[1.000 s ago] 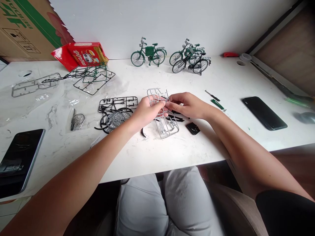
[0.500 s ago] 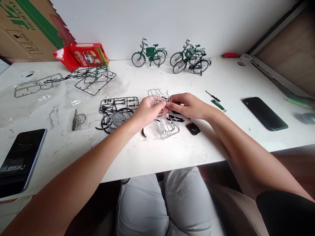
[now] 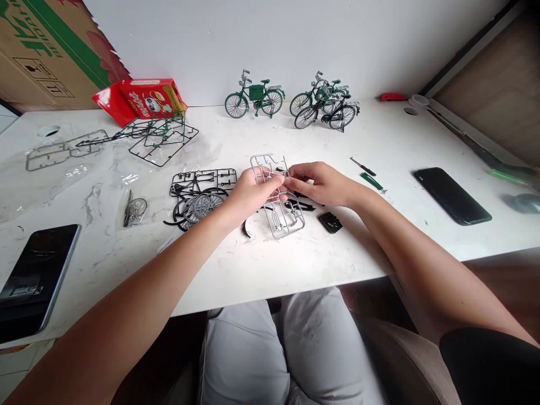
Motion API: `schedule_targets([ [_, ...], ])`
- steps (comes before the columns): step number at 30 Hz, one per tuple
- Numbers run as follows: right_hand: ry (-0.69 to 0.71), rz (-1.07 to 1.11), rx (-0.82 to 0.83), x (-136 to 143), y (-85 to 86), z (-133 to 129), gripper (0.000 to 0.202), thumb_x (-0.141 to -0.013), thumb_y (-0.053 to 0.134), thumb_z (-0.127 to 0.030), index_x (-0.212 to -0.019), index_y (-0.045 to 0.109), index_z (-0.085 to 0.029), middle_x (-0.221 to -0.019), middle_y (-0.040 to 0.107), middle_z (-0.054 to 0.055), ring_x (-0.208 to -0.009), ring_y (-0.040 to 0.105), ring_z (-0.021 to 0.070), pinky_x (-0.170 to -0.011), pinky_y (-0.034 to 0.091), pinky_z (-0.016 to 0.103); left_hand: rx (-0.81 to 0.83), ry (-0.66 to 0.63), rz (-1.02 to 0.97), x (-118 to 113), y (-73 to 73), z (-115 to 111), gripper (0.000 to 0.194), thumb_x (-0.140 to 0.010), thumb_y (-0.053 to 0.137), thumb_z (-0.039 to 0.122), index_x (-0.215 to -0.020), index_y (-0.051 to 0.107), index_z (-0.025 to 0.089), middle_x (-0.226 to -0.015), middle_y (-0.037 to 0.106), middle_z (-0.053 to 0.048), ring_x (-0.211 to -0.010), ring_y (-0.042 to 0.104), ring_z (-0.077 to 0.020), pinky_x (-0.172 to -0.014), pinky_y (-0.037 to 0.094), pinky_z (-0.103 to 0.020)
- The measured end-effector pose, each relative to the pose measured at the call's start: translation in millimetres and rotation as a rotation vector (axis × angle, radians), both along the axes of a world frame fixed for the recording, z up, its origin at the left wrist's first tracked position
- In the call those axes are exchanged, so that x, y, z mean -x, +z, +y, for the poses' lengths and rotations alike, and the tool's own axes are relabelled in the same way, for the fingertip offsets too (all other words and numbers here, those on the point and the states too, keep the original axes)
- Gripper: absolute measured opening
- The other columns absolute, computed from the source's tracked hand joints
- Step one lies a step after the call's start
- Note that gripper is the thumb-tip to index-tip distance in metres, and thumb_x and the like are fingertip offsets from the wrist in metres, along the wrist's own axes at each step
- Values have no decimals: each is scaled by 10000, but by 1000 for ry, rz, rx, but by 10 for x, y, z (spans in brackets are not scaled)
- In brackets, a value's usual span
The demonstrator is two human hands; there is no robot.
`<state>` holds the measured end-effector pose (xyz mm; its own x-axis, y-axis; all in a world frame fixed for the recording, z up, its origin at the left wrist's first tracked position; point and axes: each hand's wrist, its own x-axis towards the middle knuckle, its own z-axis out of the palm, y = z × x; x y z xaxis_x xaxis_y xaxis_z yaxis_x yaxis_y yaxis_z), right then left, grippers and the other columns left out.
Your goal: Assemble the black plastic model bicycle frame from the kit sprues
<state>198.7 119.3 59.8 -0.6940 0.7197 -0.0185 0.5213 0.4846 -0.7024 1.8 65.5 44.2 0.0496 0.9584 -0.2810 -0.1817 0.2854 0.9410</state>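
From the head view, our forearms (image 3: pixel 177 264) angled inward over the table (image 3: pixel 248 267), our left hand (image 3: pixel 255 194), thumb above, fingers beneath, closed on the grey parts frame (image 3: pixel 277 220), our right hand (image 3: pixel 318 183) arched, fingers pinching its edge.

Looks like hobby desk (image 3: pixel 240 270), w/ 3 model bikes (image 3: pixel 256 93) & sprues (image 3: pixel 275 219)

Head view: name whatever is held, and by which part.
The left hand holds the silver parts frame at its middle; the right hand meets the left there, but what its fingers grip is hidden.
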Motion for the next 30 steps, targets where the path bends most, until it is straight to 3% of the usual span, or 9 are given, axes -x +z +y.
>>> schedule_targets([
  [5,2,69,21,-17,-42,21,374,-1064,547,-476,-824,614,-198,-757,603,10,-699,494,148,-691,414,335,0,21,-16,-10,-3,-9,128,-979,714,93,-968,597,144,-905,756,-63,-753,769,-134,-803,658,-297],
  [9,-3,175,95,-22,-51,16,492,-1090,479,-583,-830,624,-191,-798,641,31,-729,548,155,-706,448,327,-2,11,-24,-11,-22,0,138,-975,724,101,-969,597,154,-900,763,-59,-732,769,-139,-813,663,-320],
  [15,-32,119,-22,-1,-31,-5,562,-1021,569,-707,-825,665,-188,-727,638,10,-654,489,130,-620,390,310,-11,19,-15,-6,-9,-8,126,-965,737,106,-1027,636,147,-976,780,-79,-769,774,-140,-833,656,-314],
  [19,-21,133,-41,3,-40,5,554,-1049,527,-689,-820,655,-201,-751,662,25,-667,517,141,-659,424,342,-17,-10,-12,12,-4,-13,178,-963,728,99,-1127,669,133,-936,777,-66,-729,765,-136,-818,647,-317],
  [30,-31,138,-43,1,-28,2,479,-1062,539,-572,-794,653,-192,-741,683,31,-660,543,138,-665,458,345,-2,-30,-39,33,-54,29,158,-991,726,196,-1127,661,147,-868,782,-69,-708,759,-151,-748,627,-299],
])
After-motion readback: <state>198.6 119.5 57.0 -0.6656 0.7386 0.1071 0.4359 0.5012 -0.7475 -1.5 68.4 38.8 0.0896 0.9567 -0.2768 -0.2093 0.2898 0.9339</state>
